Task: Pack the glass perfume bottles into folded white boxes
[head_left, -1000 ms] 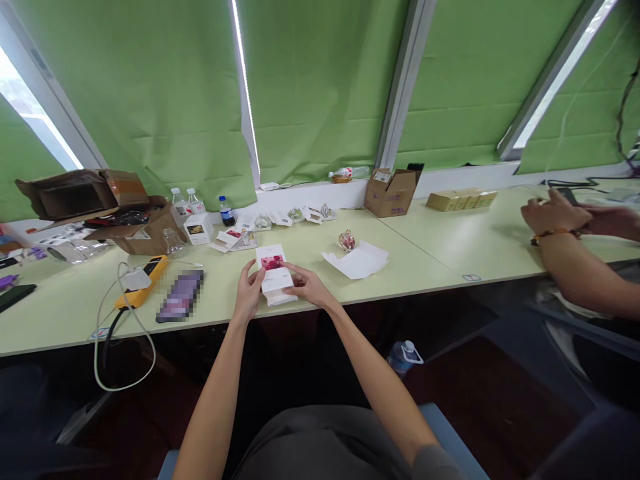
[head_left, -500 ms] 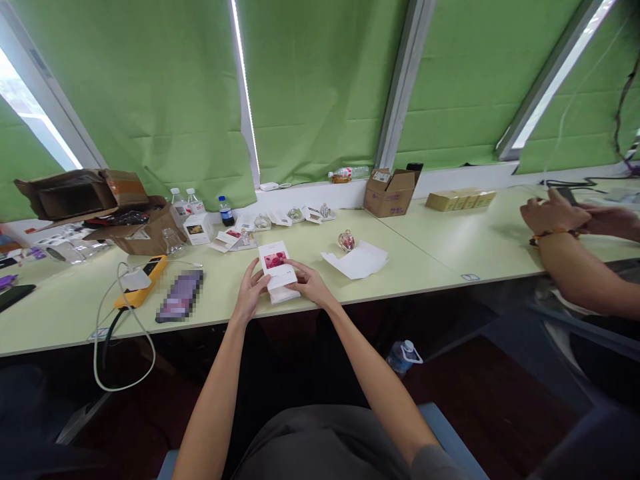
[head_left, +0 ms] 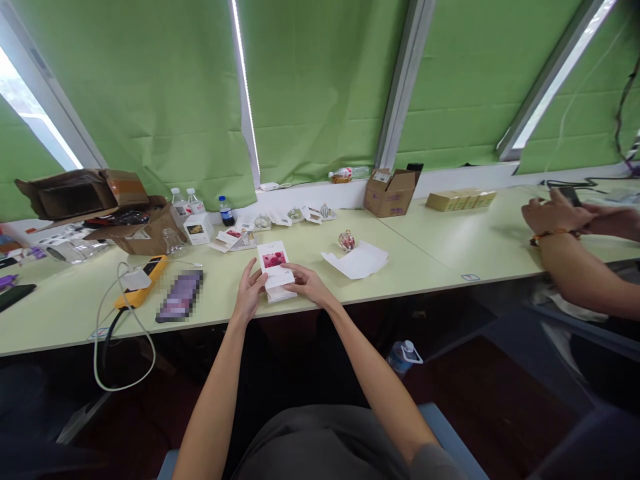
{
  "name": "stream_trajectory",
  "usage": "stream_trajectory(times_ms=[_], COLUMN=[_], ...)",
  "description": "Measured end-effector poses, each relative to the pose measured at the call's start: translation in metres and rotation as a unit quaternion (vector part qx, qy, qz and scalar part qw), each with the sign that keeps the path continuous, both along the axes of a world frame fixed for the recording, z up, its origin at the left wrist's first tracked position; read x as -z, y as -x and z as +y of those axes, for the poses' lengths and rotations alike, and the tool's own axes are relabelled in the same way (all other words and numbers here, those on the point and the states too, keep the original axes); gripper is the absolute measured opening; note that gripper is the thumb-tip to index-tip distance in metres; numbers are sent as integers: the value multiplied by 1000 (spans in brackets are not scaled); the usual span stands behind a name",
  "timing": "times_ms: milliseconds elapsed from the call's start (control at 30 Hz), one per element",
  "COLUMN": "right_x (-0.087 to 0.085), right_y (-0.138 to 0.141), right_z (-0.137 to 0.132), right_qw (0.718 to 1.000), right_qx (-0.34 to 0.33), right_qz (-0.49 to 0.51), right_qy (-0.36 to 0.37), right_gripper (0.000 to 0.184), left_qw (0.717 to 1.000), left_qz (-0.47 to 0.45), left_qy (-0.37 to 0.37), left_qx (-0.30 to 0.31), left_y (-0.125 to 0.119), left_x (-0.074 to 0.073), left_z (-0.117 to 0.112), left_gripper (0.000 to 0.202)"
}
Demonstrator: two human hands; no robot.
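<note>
A white leaflet (head_left: 274, 270) with a pink floral picture lies on a white paper layer or box (head_left: 280, 295) at the pale green table's front edge. My left hand (head_left: 249, 291) is pressed against its left edge with the fingers spread. My right hand (head_left: 309, 282) has its fingertips on the lower right side of the leaflet. The leaflet's lower corners are partly hidden by my fingers.
A co-worker's hands (head_left: 567, 217) hold a phone (head_left: 569, 195) at the right. A glass bottle (head_left: 347, 241) stands by white paper (head_left: 356, 261). A yellow power strip (head_left: 141, 281) and a blurred phone (head_left: 180, 296) lie left, with cardboard boxes (head_left: 145, 230) beyond.
The leaflet has shifted slightly farther from me and turned a little straighter between my hands. My right fingers have slid toward its lower edge.
</note>
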State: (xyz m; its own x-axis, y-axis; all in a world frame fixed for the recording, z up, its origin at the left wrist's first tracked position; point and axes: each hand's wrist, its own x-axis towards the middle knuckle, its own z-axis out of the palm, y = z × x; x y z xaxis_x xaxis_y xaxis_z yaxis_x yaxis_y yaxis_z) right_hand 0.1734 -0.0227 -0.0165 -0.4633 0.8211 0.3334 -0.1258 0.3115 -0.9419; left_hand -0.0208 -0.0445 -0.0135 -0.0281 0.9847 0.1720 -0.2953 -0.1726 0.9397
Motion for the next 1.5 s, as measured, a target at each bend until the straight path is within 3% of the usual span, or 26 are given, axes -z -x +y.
stream_trajectory(times_ms=[233,367,500,700,1100,1500], right_x=[6,7,7,8,-2,2], right_y=[2,2,2,1,0,-1], right_z=[3,3,3,3,-5,-1], right_qw=[1000,998,993,996,997,996], right_qx=[16,58,110,90,47,86], right_qz=[-2,18,24,28,59,22], right_qy=[13,0,-17,3,19,-1], right_gripper=[64,58,60,69,78,64], left_qw=[1000,1000,996,991,994,992], left_qz=[12,23,48,37,73,97], left_qy=[-1,-17,-39,-55,-72,-76], left_qx=[1,7,63,113,37,6], left_y=[-1,-2,-3,-4,-5,-1], left_x=[1,-2,-6,-8,-6,-1], left_z=[0,-2,-6,-8,-6,-3], left_gripper=[78,76,66,57,60,59])
